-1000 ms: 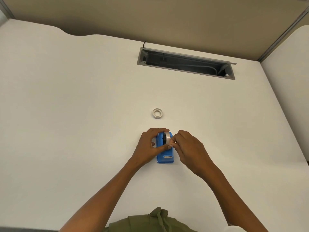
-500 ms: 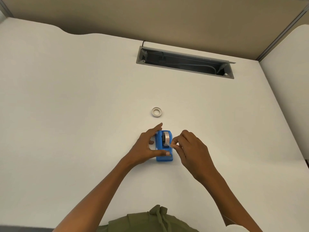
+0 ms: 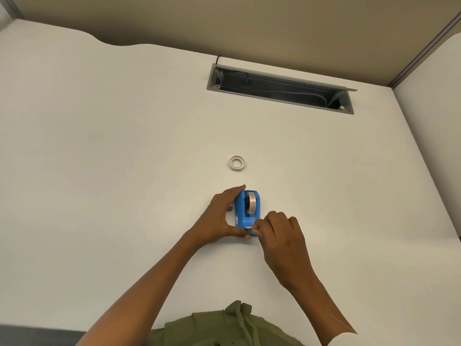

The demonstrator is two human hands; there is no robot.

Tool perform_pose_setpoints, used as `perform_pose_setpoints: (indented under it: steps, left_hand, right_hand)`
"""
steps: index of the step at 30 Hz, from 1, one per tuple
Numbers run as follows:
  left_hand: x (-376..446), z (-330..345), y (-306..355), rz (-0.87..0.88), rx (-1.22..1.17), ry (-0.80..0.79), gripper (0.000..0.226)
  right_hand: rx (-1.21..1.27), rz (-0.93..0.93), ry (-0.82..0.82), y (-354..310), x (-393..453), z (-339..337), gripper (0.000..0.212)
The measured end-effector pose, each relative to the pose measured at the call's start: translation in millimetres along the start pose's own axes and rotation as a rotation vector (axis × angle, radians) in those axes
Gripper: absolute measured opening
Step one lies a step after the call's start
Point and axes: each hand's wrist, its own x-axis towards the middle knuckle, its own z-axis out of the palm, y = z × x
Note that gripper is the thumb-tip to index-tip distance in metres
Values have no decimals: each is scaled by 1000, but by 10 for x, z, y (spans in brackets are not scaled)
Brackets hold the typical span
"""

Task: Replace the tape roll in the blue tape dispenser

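**Tape end pinched at the cutter**

The blue tape dispenser [image 3: 247, 213] sits on the white worktop [image 3: 124, 171] with a tape roll [image 3: 252, 201] seated inside. The left hand [image 3: 219, 218] clasps its side, thumb at the front. The right hand [image 3: 279, 236] pinches the tape end by the cutter. 1 empty core [image 3: 237, 163] lies beyond.

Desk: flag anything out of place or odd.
Only the small white ring lying loose beyond the blue tape dispenser; it looks like a spent core. The tape roll sits squarely in the dispenser. Nothing spilled or damaged.
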Motion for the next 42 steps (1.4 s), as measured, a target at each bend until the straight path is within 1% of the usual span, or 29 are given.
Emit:
perform_pose_setpoints:
  steps: [2,5,12,16,20,22,24,25,27,29,33,35,37,39,41,42]
  left_hand:
    - [1,-3,-1,-2,-3,2,104]
    - [3,-3,0,-10,-4,2,103]
    - [-1,-5,-4,-14,4,1,103]
    - [-3,-8,-3,-18,9,-1,101]
    - [-5,-5,8,-33,19,-4,100]
    - [-9,-8,15,-36,24,-7,101]
    - [-21,-19,22,-39,32,-12,102]
    - [-27,-24,26,-46,34,-13,103]
    - [-30,-28,44,-54,32,-15,105]
    - [-32,-37,58,-64,42,-21,108]
    - [-51,-72,78,-77,74,-79,115]
    - [-52,-145,106,-70,117,-127,117]
    - [-28,-273,167,-59,187,-139,113]
    - [42,-436,271,-33,241,-121,104]
    - [153,-612,421,8,294,-26,92]
    - [233,-698,489,40,316,36,86]
  right_hand:
    - [-28,-7,29,-33,-36,18,17]
    - [-36,0,59,-62,-75,41,8]
    - [-76,-28,100,-74,-128,91,20]
    - [-71,-52,169,-81,-125,139,14]
    - [-57,-77,225,-66,-123,198,15]
    - [-54,-90,218,-57,-145,235,15]
    - [-56,-101,172,-36,-201,296,10]
    - [-52,-93,139,-23,-239,318,12]
    - [-30,-61,103,26,-305,363,18]
    - [16,-26,92,64,-325,381,20]
    - [125,85,113,175,-366,403,6]
    - [175,189,122,271,-363,358,12]
    - [243,305,151,382,-321,241,20]
    - [327,385,189,490,-201,76,21]
    - [428,427,273,611,-21,-154,17]
    - [490,416,348,678,66,-295,16]
